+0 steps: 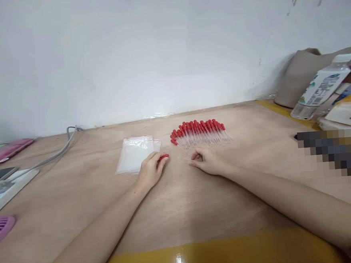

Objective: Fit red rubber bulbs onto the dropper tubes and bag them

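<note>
My left hand (151, 168) is closed, its thumb and fingers pinching a small red rubber bulb (163, 157). Across a short gap, my right hand (207, 160) pinches a thin clear tube (183, 158) that points left toward the bulb. The two pieces are apart. Just beyond the right hand lies a fanned row of clear droppers (198, 132) with red bulbs, their bulb ends facing the wall. A stack of clear zip bags (134, 154) lies flat behind my left hand.
At the right stand a tilted plastic bottle (322, 85), a grey-brown bag (297, 75) and a pack of tissues (348, 113). On the left are a power strip (14, 189) with a grey cable (58, 153), a phone (3, 174) and a purple slatted object (1, 230). A wall rises behind the table.
</note>
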### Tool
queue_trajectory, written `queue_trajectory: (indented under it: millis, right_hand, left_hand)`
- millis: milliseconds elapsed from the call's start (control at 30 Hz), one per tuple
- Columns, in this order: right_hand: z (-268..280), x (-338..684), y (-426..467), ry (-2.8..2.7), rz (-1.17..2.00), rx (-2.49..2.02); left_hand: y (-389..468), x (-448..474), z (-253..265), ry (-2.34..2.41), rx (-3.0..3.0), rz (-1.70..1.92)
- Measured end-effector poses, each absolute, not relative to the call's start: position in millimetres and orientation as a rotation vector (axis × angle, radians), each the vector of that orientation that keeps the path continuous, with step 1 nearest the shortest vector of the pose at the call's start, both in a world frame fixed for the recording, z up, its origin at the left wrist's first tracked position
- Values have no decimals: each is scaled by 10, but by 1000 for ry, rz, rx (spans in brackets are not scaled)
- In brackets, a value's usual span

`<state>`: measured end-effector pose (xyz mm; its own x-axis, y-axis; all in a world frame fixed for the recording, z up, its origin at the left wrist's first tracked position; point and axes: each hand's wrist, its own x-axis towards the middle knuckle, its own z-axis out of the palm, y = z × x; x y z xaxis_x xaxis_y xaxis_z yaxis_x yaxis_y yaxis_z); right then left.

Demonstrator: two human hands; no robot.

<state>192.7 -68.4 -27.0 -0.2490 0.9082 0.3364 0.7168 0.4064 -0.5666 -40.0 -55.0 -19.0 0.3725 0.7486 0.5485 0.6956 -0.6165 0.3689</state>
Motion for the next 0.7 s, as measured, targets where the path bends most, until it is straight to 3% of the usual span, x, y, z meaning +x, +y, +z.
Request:
queue_trajectory:
  millis: [200, 700]
  right_hand:
    - [-307, 1854, -690, -2072, 287, -1321]
    - [-245, 1805, -718, -2066, 411, -965]
  left_hand:
    - [-594, -372, -194, 1265, 2609, 1134]
    - [-676, -305, -257, 1174, 2439, 1132]
